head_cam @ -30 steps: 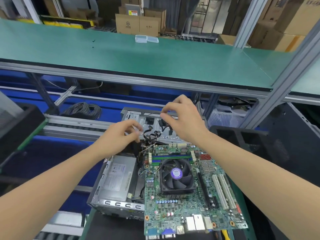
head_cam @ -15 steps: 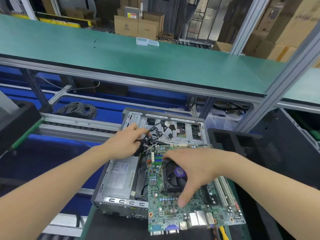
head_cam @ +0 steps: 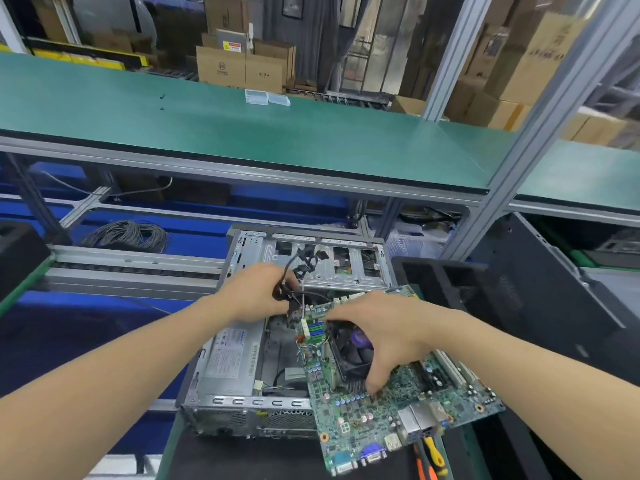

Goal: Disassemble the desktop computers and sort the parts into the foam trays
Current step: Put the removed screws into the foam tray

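Nearest, two screwdriver handles [head_cam: 430, 457], yellow and orange, lie on the dark mat just beside the near corner of the motherboard [head_cam: 363, 420]. The green board sits askew over the right part of the open case [head_cam: 256, 244], its blue and silver ports overhanging the case's near wall. The right hand [head_cam: 384, 336] arches over the cooler fan [head_cam: 348, 358] and grips it, fingers hooked on the far edge and thumb pressed at the near one; a purple sticker on the fan hub is half covered, its print unreadable. To the left in the case lies the silver power supply [head_cam: 230, 358], whose label is too blurred to read. Further in, the left hand [head_cam: 256, 296] is closed round a bunch of black cables [head_cam: 299, 268] rising from the case. A black foam tray [head_cam: 450, 282] stands right of the case. Beyond are a coil of grey cable [head_cam: 128, 233], a green shelf [head_cam: 207, 133] bearing two clear plastic boxes [head_cam: 266, 97], and cardboard boxes [head_cam: 239, 69], one with a red-striped label too small to read
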Tool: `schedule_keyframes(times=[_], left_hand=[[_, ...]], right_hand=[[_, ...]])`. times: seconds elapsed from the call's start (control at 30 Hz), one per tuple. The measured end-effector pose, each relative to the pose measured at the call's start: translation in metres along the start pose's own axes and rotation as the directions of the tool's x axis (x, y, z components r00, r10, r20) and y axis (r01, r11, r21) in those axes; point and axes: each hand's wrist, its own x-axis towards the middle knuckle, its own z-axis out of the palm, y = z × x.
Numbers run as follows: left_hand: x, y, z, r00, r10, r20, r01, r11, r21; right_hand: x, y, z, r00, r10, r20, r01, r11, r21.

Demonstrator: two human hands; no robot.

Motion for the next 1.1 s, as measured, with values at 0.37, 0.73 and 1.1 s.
schedule_keyframes(times=[0.37,0.73,1.1], left_hand=[[-0.001,0.002,-0.011,0.992,-0.112,-0.063,0.098,0.976,-0.196],[-0.007,0.004,0.017,0.995,0.099,0.006,-0.098,0.971,0.218],[0.012,0.04,0.071,0.849,-0.287,0.443,-0.123,0.709,0.695]], right_hand=[[0.006,-0.008,0.001,1.0,0.013,-0.008,-0.012,0.999,0.052],[-0.023,0.001,0.001,1.0,-0.003,0.028,0.002,0.999,0.046],[-0.063,0.053,-0.009,0.976,0.205,-0.072,-0.194,0.971,0.137]])
